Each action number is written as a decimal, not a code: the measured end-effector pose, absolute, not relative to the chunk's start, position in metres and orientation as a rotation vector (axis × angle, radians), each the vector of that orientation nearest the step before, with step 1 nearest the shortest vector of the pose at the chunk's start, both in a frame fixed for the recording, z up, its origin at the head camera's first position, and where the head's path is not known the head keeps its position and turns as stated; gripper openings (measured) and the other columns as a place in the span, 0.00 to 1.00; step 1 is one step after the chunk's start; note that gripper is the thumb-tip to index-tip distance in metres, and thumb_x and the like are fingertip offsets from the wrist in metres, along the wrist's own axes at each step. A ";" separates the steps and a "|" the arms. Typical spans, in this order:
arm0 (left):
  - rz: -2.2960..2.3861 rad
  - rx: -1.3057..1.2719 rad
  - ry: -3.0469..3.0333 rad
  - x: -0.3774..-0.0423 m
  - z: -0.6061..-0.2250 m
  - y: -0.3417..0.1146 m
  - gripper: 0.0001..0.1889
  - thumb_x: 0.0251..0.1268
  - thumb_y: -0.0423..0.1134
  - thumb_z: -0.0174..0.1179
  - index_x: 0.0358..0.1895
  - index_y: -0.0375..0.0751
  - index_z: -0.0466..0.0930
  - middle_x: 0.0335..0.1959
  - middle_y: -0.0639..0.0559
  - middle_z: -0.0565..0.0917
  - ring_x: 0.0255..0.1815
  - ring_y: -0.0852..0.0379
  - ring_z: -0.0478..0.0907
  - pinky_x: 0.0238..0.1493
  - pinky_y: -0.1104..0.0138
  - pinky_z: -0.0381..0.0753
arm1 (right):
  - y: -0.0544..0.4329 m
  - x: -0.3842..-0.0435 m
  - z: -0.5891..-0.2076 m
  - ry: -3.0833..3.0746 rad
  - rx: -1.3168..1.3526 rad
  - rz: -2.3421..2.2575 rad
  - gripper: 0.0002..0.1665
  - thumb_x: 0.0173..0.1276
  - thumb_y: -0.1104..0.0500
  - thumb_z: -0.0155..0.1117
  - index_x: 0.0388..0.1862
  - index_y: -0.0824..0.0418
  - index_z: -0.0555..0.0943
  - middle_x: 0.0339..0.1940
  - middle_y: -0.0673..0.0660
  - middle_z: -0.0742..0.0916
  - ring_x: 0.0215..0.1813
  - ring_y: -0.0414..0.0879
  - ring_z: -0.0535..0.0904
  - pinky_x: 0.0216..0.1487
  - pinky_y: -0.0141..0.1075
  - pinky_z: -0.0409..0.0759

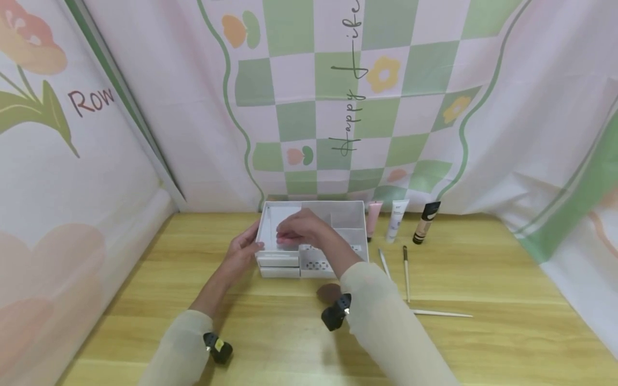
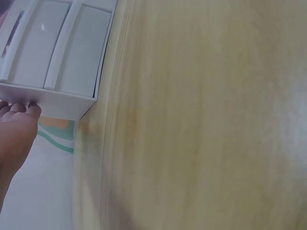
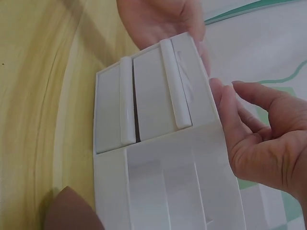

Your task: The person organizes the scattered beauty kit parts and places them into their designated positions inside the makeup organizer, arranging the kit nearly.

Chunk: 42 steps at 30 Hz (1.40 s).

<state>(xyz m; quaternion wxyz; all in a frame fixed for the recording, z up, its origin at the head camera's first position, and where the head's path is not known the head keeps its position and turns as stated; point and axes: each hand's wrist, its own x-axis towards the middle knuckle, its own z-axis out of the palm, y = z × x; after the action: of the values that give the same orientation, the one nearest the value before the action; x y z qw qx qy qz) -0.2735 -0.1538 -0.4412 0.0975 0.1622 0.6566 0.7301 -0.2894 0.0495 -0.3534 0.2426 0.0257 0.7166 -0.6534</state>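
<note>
Left grip (image 1: 244, 250) against organizer (image 1: 280, 261), right grip (image 1: 303, 227) bent above

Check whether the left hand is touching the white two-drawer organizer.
Touching. The left wrist view shows the left hand with its fingertips against the side of the white two-drawer organizer.

Hands: 2 tot., i.e. L hand (image 1: 243, 249) + R hand (image 1: 302, 228)
Sleeves: 2, i.e. L sleeve (image 1: 176, 343) + R sleeve (image 1: 391, 316)
Wrist cams: 2, i.e. L cam (image 1: 219, 348) + R cam (image 1: 335, 313)
Organizer (image 1: 350, 214): 1
Drawers: 2, i.e. upper drawer (image 3: 151, 98) + lower drawer (image 3: 108, 110)
Tubes: 3 tot., incl. pink tube (image 1: 374, 219), wht tube (image 1: 397, 221), blk/tan tube (image 1: 427, 222)
Thin sticks: 3 tot., incl. dark-tipped stick (image 1: 406, 276), wht stick (image 1: 444, 313), pale stick (image 1: 384, 262)
Brown item (image 1: 329, 292): 1, pt. hidden
Worktop (image 1: 270, 332): 1
Yellow printed flowers: 2, i.e. bigger flower (image 1: 375, 80) + smaller flower (image 1: 456, 110)
</note>
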 end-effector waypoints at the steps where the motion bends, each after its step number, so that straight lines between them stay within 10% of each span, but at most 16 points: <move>1: 2.155 0.471 1.952 -0.274 -0.441 -0.154 0.37 0.72 0.25 0.46 0.81 0.31 0.43 0.85 0.39 0.45 0.87 0.42 0.42 0.76 0.73 0.63 | 0.052 -0.288 -0.354 1.952 0.054 -1.786 0.17 0.69 0.69 0.62 0.55 0.77 0.81 0.27 0.54 0.88 0.28 0.39 0.85 0.34 0.24 0.87; 12: 2.154 0.418 1.952 -0.273 -0.441 -0.153 0.36 0.73 0.26 0.46 0.82 0.33 0.44 0.86 0.41 0.45 0.87 0.44 0.43 0.83 0.58 0.53 | 0.081 -0.272 -0.365 1.951 -0.110 -1.813 0.22 0.75 0.65 0.57 0.62 0.76 0.74 0.32 0.52 0.86 0.31 0.37 0.86 0.34 0.21 0.86; 42: 2.169 0.449 1.947 -0.273 -0.443 -0.153 0.36 0.73 0.26 0.46 0.81 0.33 0.44 0.86 0.42 0.45 0.87 0.44 0.42 0.83 0.58 0.52 | 0.176 -0.235 -0.388 2.170 -0.118 -1.829 0.28 0.78 0.59 0.54 0.68 0.77 0.67 0.50 0.63 0.85 0.41 0.37 0.86 0.49 0.28 0.88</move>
<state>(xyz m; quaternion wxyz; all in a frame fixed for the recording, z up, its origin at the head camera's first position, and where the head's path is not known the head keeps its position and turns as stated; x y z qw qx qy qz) -0.2733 -0.1526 -0.4432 0.0961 0.1516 0.6572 0.7320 -0.2346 0.1758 -0.3876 0.1499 -0.0411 0.7554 -0.6366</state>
